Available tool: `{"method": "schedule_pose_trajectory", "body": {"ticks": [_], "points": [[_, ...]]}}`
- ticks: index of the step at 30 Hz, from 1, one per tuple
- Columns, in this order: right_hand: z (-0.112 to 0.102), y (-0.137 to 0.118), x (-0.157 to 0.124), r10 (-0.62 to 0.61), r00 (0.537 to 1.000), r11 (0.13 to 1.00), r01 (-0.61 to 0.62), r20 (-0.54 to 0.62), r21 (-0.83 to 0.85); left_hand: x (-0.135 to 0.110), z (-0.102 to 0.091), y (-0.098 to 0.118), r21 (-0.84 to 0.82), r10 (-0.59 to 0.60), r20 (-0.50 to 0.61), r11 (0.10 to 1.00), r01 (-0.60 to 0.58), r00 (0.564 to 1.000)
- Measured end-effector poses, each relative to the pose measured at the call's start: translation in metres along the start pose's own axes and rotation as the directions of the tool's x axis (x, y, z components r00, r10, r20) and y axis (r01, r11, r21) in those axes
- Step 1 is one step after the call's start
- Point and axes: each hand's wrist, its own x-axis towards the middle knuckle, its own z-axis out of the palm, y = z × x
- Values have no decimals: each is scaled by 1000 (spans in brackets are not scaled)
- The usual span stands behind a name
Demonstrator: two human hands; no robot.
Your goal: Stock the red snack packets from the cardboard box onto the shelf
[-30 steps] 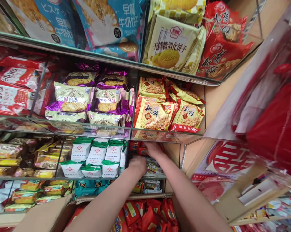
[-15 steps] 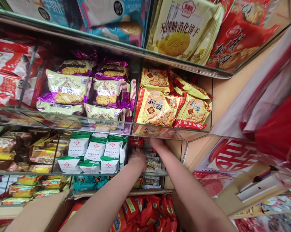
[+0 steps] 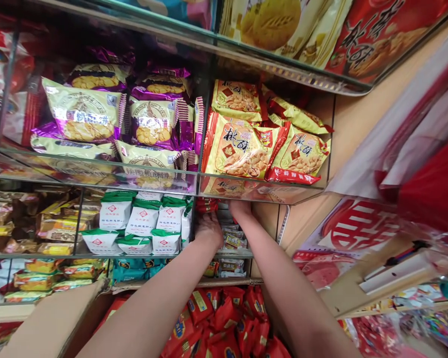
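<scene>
While both bare arms reach up from the bottom of the head view, the person's left hand (image 3: 209, 229) and right hand (image 3: 241, 209) are pushed into the right-hand compartment of a glass shelf (image 3: 231, 253) stocked with small snack packets (image 3: 233, 240). That compartment sits directly below the yellow-and-red biscuit bags (image 3: 242, 149). The left hand shows only its back, knuckles up, resting against the small snack packets at the compartment's left edge; its fingers curl inward out of sight, so whether they grip anything cannot be told. The right hand lies just right of the left, deeper under the glass lip beneath the yellow-and-red biscuit bags, its fingertips hidden among the stock, so their spread or pinch cannot be told either. A few small red packets (image 3: 207, 205) hang just above the left hand.

Left of the hands, in the neighbouring compartment, stand white packets with green tops (image 3: 141, 223). Above those, left of the yellow-and-red biscuit bags, lie purple-edged biscuit bags (image 3: 153, 124). Below the hands' shelf, between the two forearms, a cardboard box (image 3: 56, 320) holds a heap of red wrapped packets (image 3: 224, 323). Right of the yellow-and-red biscuit bags, a wooden side panel (image 3: 354, 129) closes the shelving, with red festive sheets in clear plastic (image 3: 425, 184) beyond it.
</scene>
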Motion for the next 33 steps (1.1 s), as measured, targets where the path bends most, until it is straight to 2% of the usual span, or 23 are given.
{"method": "schedule_pose_trajectory", "body": {"ticks": [6, 13, 18, 23, 27, 30, 33], "points": [[-2, -8, -11, -90, 995, 992, 93, -38, 87, 2, 2, 0, 28, 4, -3, 1000, -4, 1000], [14, -20, -17, -247, 966, 965, 238, 74, 109, -4, 1, -3, 61, 68, 52, 996, -71, 996], [14, -31, -23, -277, 952, 960, 270, 129, 73, -12, -3, -4, 67, 95, -4, 993, -94, 995], [12, -28, -20, -202, 971, 979, 203, 125, 0, -11, -3, -5, 92, 112, -81, 990, -104, 990], [6, -12, -15, -14, 1000, 994, 17, 26, -111, -6, 0, -6, 96, 97, -76, 991, -90, 992], [5, -2, -16, 129, 991, 974, -135, -42, -184, -6, 0, -7, 96, 84, -72, 992, -77, 994], [8, -2, -19, 189, 979, 957, -202, -80, -211, -8, -2, -8, 102, 84, -70, 992, -76, 994]]}}
